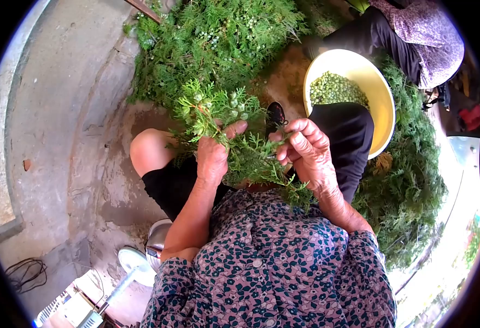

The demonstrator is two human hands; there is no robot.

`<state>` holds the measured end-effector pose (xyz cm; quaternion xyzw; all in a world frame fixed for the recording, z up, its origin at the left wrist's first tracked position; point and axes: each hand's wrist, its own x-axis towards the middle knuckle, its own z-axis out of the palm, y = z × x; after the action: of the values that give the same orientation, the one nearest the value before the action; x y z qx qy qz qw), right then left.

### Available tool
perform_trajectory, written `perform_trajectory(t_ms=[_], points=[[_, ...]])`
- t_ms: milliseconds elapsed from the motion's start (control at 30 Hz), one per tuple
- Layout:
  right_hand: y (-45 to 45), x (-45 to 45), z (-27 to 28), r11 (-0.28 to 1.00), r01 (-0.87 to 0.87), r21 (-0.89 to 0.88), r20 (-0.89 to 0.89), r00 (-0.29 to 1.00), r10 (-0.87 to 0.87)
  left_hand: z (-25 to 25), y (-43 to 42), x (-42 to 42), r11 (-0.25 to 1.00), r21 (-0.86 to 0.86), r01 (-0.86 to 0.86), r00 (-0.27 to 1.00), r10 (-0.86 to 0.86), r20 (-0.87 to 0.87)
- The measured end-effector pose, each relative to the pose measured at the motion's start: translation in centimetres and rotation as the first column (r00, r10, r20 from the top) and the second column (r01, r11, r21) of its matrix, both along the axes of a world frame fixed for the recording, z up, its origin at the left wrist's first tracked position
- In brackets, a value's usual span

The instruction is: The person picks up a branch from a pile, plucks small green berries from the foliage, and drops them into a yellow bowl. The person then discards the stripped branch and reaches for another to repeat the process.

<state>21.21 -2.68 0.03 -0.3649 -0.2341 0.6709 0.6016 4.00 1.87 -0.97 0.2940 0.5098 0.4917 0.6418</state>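
A leafy green sprig (pixel 243 145) with round pale-green cones (pixel 237 106) spans the space between my hands, above my lap. My left hand (pixel 214 153) is closed around its stem, thumb on top. My right hand (pixel 307 148) pinches at the sprig's right side with thumb and forefinger; whatever lies between those fingertips is too small to name. Just beyond my right knee stands a yellow basin (pixel 385 117), tilted in view, with many small green cones (pixel 338 90) inside.
A large heap of cut branches (pixel 212 44) lies ahead, and more greenery (pixel 409 186) lies at the right. Another person (pixel 420 38) sits at the upper right. A metal pot (pixel 159 235) and a white fan (pixel 136 266) are at the lower left, by a concrete wall.
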Motion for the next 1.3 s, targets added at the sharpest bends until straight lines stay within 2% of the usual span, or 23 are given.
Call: perform_trajectory(t_ms=[33, 67, 100, 200, 267, 300, 367, 400, 433, 467, 500, 567, 633, 667, 700, 767, 833, 867, 1000, 1133, 1200, 1267, 1300], points=[[0.0, -0.2, 0.1, 1.0, -0.025, -0.014, -0.091, 0.996, 0.024, -0.1, -0.1, -0.1, 1.0, 0.001, -0.002, 1.0, 0.002, 0.0], [0.0, -0.5, 0.4, 0.996, -0.015, -0.083, -0.037, 0.999, 0.012, 0.0, -0.3, -0.1, 1.0, 0.009, 0.021, 0.999, -0.02, -0.039], [0.1, -1.0, -0.4, 1.0, 0.013, -0.013, 0.004, 1.0, -0.013, 0.2, -0.3, 0.0, 0.999, 0.016, 0.043, 0.996, -0.042, -0.077], [-0.1, -0.7, -0.8, 0.995, -0.033, -0.097, -0.059, 0.998, 0.027, 0.3, -0.6, 0.3, 0.998, 0.022, 0.06, 0.997, -0.058, -0.059], [0.1, -0.5, -1.6, 0.999, 0.021, -0.024, 0.069, 0.997, -0.019, 0.1, -0.7, 0.2, 0.997, -0.007, 0.079, 0.992, -0.079, -0.1], [0.2, -0.1, -1.1, 0.999, 0.022, -0.023, 0.07, 0.997, -0.021, 0.4, -0.7, 0.3, 0.997, -0.006, 0.08, 0.992, -0.081, -0.1], [0.4, 1.4, 0.3, 0.993, -0.063, -0.096, 0.14, 0.987, 0.076, 1.4, -0.7, 0.5, 0.999, -0.032, 0.027, 0.991, -0.031, -0.131], [0.8, 2.4, -0.3, 1.0, -0.006, 0.008, 0.194, 0.981, 0.004, 1.2, -0.7, 0.5, 0.999, -0.031, 0.027, 0.991, -0.03, -0.131], [0.8, 3.9, -0.3, 0.998, 0.014, -0.056, 0.206, 0.978, -0.002, 0.8, -0.6, 0.3, 0.999, -0.029, 0.026, 0.997, -0.028, -0.067], [1.4, 5.4, -0.6, 0.999, 0.05, 0.0, -0.251, 0.967, -0.049, 0.6, -0.6, 0.3, 0.999, -0.028, 0.024, 1.0, -0.024, -0.004], [2.0, 6.5, -0.8, 0.994, 0.105, 0.033, -0.658, 0.751, -0.058, 1.1, -0.6, 0.3, 0.999, -0.026, 0.022, 1.0, -0.022, -0.005], [2.8, 7.5, 1.0, 0.974, 0.226, 0.03, -0.555, 0.814, -0.172, 2.6, -0.7, 0.6, 0.986, -0.165, 0.003, 0.988, -0.029, -0.152], [3.2, 6.7, 1.1, 0.968, 0.237, -0.084, -0.477, 0.843, -0.248, 2.0, -0.7, 0.9, 0.99, -0.144, 0.013, 0.988, -0.036, -0.153], [3.1, 5.4, 1.2, 0.98, 0.188, -0.065, -0.153, 0.968, -0.197, 1.1, -0.7, 1.0, 0.997, -0.063, 0.037, 0.992, -0.044, -0.121], [3.0, 3.9, 1.3, 0.989, 0.133, -0.066, 0.188, 0.975, -0.119, 0.6, -0.7, 1.0, 0.998, 0.02, 0.056, 0.994, -0.054, -0.09], [3.0, 1.6, 1.4, 1.0, -0.013, 0.002, 0.468, 0.884, 0.011, -0.1, -0.8, 0.9, 0.999, 0.01, 0.053, 0.989, -0.051, -0.137], [3.3, -0.6, 0.4, 0.997, -0.044, 0.07, 0.494, 0.87, 0.004, -0.6, -0.5, 0.4, 0.987, 0.055, 0.152, 0.932, -0.125, -0.341], [3.4, -1.2, 0.3, 0.998, -0.052, 0.046, 0.539, 0.842, 0.019, -0.1, -0.6, 0.9, 0.974, 0.145, 0.172, 0.965, -0.138, -0.223], [3.4, -2.5, -1.3, 0.996, -0.055, 0.077, 0.503, 0.864, 0.009, -0.2, -1.1, 0.6, 0.978, 0.109, 0.178, 0.964, -0.15, -0.221], [3.3, -2.1, 0.3, 0.995, -0.083, -0.063, 0.46, 0.882, 0.103, -0.9, -0.7, 0.4, 0.967, 0.126, 0.22, 0.959, -0.191, -0.209], [3.3, -1.9, 0.4, 0.988, -0.098, -0.117, 0.439, 0.888, 0.139, -0.4, -0.6, 0.3, 0.982, 0.013, 0.187, 0.972, -0.184, -0.146], [3.5, -1.4, -0.5, 0.974, -0.134, -0.184, 0.059, 0.987, 0.147, 0.8, -0.4, 0.3, 0.983, -0.014, 0.185, 0.98, -0.185, -0.068], [3.3, -1.2, -0.8, 0.975, -0.146, -0.166, -0.011, 0.989, 0.146, 1.2, -0.4, 0.4, 0.982, -0.041, 0.186, 0.982, -0.186, 0.011]])
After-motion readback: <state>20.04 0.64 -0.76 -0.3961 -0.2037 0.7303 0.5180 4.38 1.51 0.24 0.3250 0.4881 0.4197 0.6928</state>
